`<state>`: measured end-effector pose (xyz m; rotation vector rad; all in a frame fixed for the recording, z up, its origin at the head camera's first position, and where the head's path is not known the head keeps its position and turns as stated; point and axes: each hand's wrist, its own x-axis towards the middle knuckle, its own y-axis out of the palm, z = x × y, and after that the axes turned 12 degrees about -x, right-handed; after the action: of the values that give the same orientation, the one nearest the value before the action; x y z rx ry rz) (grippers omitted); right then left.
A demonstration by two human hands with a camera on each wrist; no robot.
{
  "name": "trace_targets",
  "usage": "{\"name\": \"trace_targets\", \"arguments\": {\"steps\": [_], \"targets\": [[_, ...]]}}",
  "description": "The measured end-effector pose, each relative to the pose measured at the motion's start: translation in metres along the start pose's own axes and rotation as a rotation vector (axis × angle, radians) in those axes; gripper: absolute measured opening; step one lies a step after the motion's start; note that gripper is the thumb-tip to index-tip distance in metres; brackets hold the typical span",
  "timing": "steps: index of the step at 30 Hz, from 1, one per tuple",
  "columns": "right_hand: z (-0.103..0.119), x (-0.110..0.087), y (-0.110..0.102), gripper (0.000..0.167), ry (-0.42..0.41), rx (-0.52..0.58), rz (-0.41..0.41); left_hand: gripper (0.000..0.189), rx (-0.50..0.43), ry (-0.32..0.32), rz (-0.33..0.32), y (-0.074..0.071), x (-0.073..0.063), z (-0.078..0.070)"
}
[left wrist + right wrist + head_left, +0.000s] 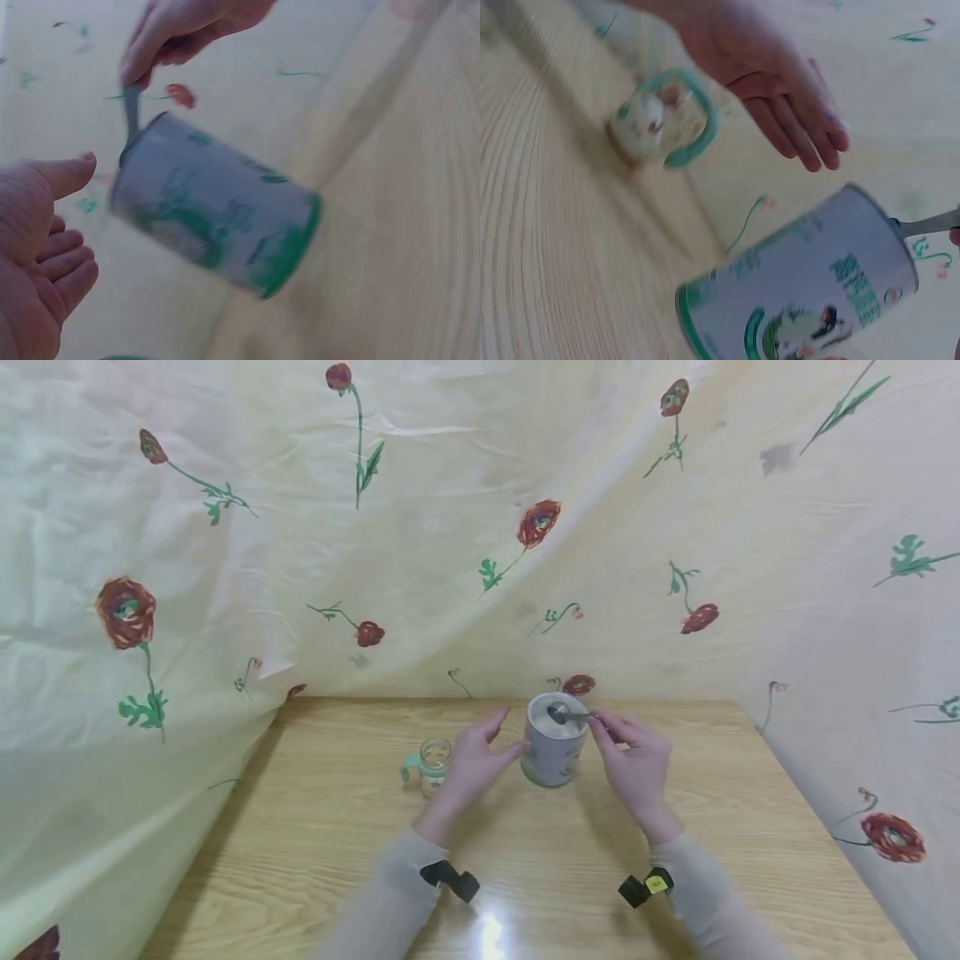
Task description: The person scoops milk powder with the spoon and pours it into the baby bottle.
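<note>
A pale grey tin (553, 760) with green print and a green bottom band stands upright on the table. My right hand (636, 762) pinches the handle of a metal spoon (576, 717) at the tin's right side, with the spoon's bowl over the pale round top. In the left wrist view the spoon (132, 112) reaches down to the tin's rim. My left hand (480, 764) is beside the tin on the left, thumb and fingers spread apart and holding nothing. Its fingers (780, 124) look straight in the right wrist view, a little away from the tin.
Left of my left hand stands a clear glass mug (435, 764) with a mint-green handle and band. The wooden table (555, 860) ends at the back against a hanging cloth (420, 527) printed with red flowers, which also closes in both sides.
</note>
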<state>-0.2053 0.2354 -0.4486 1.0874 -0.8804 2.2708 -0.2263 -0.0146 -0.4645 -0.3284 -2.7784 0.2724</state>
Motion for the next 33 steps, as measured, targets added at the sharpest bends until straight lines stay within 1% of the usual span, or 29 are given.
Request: {"name": "trace_targets", "arguments": {"steps": [2,4,6,8,10,13,16,19,21,22,25,28,33], "targets": [[-0.005,0.001,0.000,0.015,-0.112,-0.078,0.054,0.081,0.013,-0.022,0.002,0.012,0.004,0.006],[-0.008,0.003,0.000,0.018,-0.197,-0.149,0.107,0.085,0.019,-0.005,0.002,0.024,0.009,0.013],[-0.011,0.006,0.001,0.020,-0.259,-0.214,0.161,0.086,0.024,0.021,-0.005,0.033,0.013,0.017],[-0.012,0.009,0.001,0.021,-0.301,-0.272,0.217,0.086,0.030,0.056,-0.011,0.041,0.017,0.020],[-0.010,0.015,0.002,0.022,-0.335,-0.324,0.275,0.085,0.032,0.072,-0.015,0.046,0.019,0.022],[-0.006,0.024,0.003,0.021,-0.357,-0.384,0.384,0.087,0.016,0.056,-0.028,0.049,0.019,0.021],[0.002,0.034,0.005,0.017,-0.373,-0.421,0.511,0.086,-0.016,0.012,-0.043,0.051,0.018,0.019],[0.008,0.043,0.008,0.013,-0.365,-0.422,0.639,0.084,-0.037,-0.011,-0.050,0.051,0.017,0.018],[0.010,0.047,0.009,0.011,-0.331,-0.399,0.714,0.084,-0.051,-0.016,-0.048,0.050,0.016,0.017],[0.012,0.049,0.010,0.011,-0.301,-0.388,0.745,0.083,-0.056,-0.017,-0.044,0.050,0.016,0.017],[0.013,0.053,0.012,0.010,-0.237,-0.367,0.811,0.083,-0.074,-0.021,-0.040,0.050,0.014,0.016],[0.014,0.055,0.013,0.012,-0.199,-0.356,0.860,0.082,-0.083,-0.028,-0.045,0.051,0.014,0.014],[0.012,0.059,0.015,0.012,-0.142,-0.311,0.909,0.082,-0.109,-0.028,-0.049,0.051,0.015,0.010]]}}
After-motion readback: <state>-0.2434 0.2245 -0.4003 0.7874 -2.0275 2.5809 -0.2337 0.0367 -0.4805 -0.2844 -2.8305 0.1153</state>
